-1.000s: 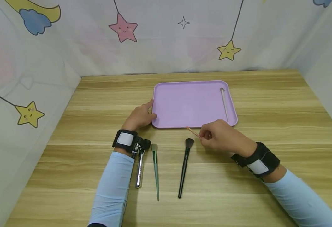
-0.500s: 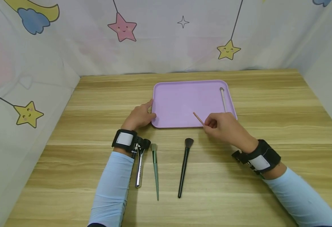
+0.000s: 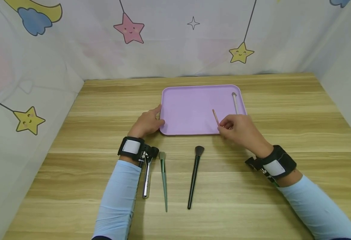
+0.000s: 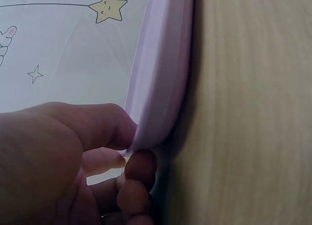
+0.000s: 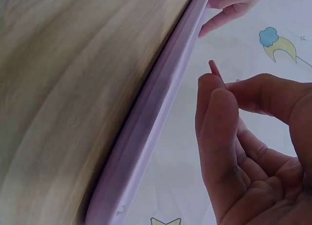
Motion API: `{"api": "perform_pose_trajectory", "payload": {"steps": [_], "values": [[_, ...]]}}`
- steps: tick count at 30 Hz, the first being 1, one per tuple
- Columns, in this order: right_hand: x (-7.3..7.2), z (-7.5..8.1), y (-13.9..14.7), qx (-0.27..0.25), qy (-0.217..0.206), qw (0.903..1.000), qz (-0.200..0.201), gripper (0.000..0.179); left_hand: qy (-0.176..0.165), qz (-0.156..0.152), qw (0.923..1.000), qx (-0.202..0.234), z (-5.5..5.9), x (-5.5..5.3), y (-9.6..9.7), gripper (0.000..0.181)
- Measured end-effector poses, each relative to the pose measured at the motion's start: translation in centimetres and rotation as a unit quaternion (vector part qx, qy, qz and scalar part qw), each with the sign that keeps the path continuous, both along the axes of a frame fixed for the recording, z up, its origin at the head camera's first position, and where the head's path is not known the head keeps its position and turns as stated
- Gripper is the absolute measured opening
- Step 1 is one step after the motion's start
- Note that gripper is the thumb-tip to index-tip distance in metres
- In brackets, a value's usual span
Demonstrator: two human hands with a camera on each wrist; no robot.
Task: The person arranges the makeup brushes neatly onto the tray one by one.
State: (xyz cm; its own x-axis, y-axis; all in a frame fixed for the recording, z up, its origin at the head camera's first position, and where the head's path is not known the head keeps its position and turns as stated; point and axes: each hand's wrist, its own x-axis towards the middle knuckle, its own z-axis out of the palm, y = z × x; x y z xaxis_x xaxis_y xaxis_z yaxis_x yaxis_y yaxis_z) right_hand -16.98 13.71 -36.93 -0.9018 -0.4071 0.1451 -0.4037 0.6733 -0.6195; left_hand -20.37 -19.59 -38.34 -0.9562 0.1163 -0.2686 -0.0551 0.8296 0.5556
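Observation:
My right hand (image 3: 237,131) pinches a slim pinkish-brown stick (image 3: 216,117) between thumb and fingertips, above the front right part of the lilac tray (image 3: 190,110). The stick points up and left; its other end is hidden in the fingers, so its exact kind is unclear. In the right wrist view only a short tip of the stick (image 5: 215,69) shows. At the tray's left side my left hand (image 3: 146,124) grips the rim, with the thumb and fingers meeting around the tray edge (image 4: 151,112) in the left wrist view. A white-handled makeup brush (image 3: 235,101) lies along the tray's right side, partly behind my right hand.
On the wooden table in front of the tray lie a green makeup brush (image 3: 164,181) and a black makeup brush (image 3: 195,176). A shiny silver-handled tool (image 3: 146,178) lies beside my left wrist, its top partly hidden. A printed cloth (image 3: 169,60) stands behind the table.
My right hand has moved away from me, from in front of the tray to over its front edge, and the stick has turned more upright. The left hand stays at the rim.

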Motion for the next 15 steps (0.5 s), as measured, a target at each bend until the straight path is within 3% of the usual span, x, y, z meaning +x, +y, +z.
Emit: {"api": "perform_pose_trajectory", "payload": {"steps": [15], "values": [[-1.4, -0.4, 0.9, -0.004, 0.008, 0.9989, -0.046, 0.014, -0.002, 0.001, 1.0000, 0.008, 0.1, 0.0, 0.0, 0.075]]}}
